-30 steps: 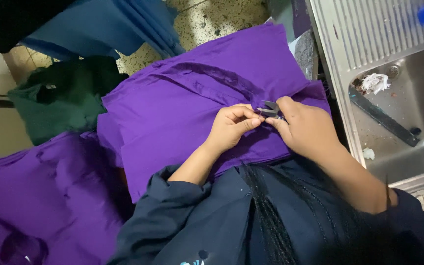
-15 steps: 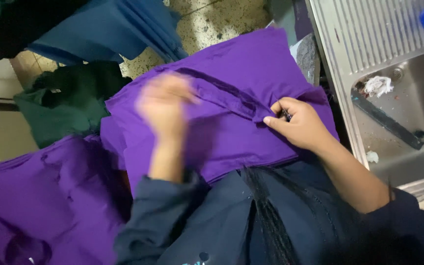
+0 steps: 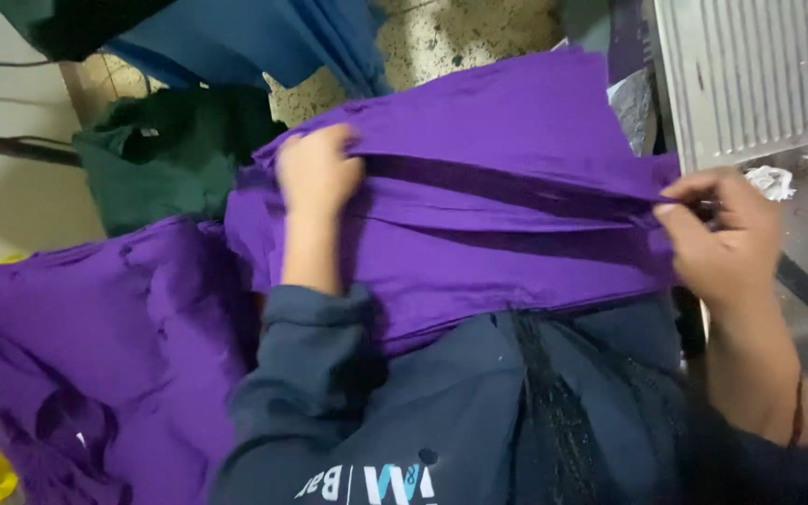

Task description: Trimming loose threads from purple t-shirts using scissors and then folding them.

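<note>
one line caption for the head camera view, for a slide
Left hand and right hand pull a purple cloth garment's fold taut.

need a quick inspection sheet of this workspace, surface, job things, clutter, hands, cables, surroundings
surface: purple cloth lies spread across the person's lap.
job's things: a fold of the cloth is stretched taut between both hands.
clutter: second purple cloth, green cloth, blue cloth.
grippers: left hand pinches the fold's left end; right hand pinches its right end; grip shut on both.
cables: dark cable along the wall at left.
surroundings: steel sink with white scrap; speckled floor.
</note>
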